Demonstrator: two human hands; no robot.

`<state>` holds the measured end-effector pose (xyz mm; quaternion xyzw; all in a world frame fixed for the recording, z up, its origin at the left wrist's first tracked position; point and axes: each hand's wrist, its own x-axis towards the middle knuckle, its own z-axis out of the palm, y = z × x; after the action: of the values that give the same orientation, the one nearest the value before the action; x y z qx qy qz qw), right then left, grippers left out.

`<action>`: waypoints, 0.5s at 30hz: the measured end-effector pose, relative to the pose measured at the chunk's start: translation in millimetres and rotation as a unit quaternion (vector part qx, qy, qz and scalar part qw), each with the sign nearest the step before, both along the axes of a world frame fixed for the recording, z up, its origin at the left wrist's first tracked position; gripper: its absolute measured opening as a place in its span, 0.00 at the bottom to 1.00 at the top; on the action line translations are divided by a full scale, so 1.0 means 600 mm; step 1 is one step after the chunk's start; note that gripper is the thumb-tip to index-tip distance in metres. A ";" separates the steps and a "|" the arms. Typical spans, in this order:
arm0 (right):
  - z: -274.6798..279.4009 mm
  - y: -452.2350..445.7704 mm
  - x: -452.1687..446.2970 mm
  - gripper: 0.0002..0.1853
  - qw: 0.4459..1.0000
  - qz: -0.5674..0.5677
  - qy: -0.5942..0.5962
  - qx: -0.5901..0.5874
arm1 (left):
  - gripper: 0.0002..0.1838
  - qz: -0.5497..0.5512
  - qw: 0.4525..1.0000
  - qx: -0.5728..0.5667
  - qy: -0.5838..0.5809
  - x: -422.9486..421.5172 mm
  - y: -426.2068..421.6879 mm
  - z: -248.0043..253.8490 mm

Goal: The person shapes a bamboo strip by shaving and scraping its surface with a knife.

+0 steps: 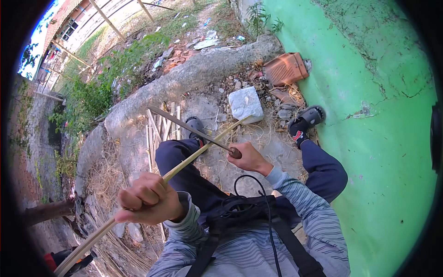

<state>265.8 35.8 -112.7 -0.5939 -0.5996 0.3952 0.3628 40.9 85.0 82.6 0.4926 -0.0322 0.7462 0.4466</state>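
My left hand [151, 198] is closed around a long pale strip of split bamboo [184, 162], which slants from the lower left up to the right. The far end of the strip reaches the whitish stone block [246, 104] on the ground; whether it rests on it I cannot tell. Wrapped round a brown handle, my right hand [250, 159] grips a long knife [184, 124], its blade pointing up and left. The blade crosses the bamboo strip between my knees, and it seems to touch it.
Several cut strips [159, 127] lie on the ground beside my foot. A green wall [378, 138] runs along the right, with a broken roof tile [286, 69] at its base. A low concrete kerb [184, 74] curves ahead. A red and black object [69, 259] shows at lower left.
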 end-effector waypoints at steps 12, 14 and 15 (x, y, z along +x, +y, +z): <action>-0.101 0.005 -0.001 0.14 0.994 -0.095 -0.053 -0.016 | 0.28 0.052 0.995 -0.081 -0.015 -0.038 0.032 -0.009; -0.061 -0.005 -0.011 0.13 0.996 -0.072 -0.044 -0.022 | 0.28 0.039 0.996 -0.078 -0.017 -0.035 0.031 -0.009; -0.047 -0.004 -0.015 0.13 0.998 -0.056 -0.038 -0.005 | 0.28 0.025 0.997 -0.071 -0.018 -0.034 0.033 -0.008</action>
<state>256.7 33.1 -141.1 -0.6434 -0.5766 0.3542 0.3580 20.7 104.7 78.0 0.4467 0.0245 0.7664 0.4610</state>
